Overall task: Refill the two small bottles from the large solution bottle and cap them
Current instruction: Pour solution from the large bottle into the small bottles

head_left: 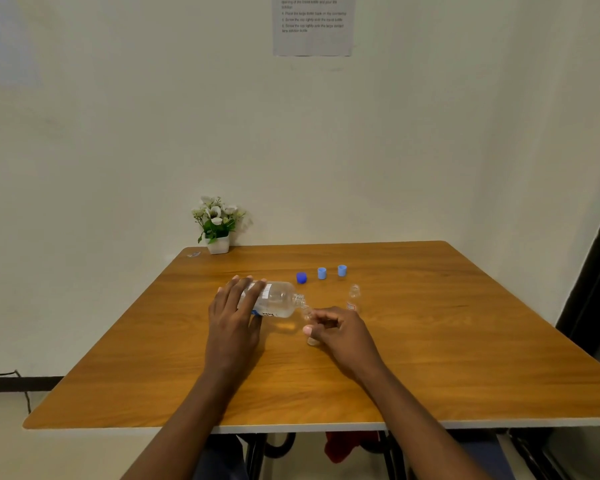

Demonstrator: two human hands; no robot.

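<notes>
My left hand (234,315) grips the large clear solution bottle (278,300), which is tipped on its side with its open mouth pointing right. Its mouth sits just over the neck of a small clear bottle (309,320) that my right hand (340,332) holds upright on the table; my fingers hide most of that bottle. The second small bottle (353,299) stands uncapped a little to the right, apart from both hands. Behind them lie a dark blue cap (301,277) and two light blue caps (321,273) (342,270).
The wooden table (430,358) stands in a corner against white walls. A small potted plant (217,226) sits at its back left edge. A printed sheet (312,26) hangs on the wall above.
</notes>
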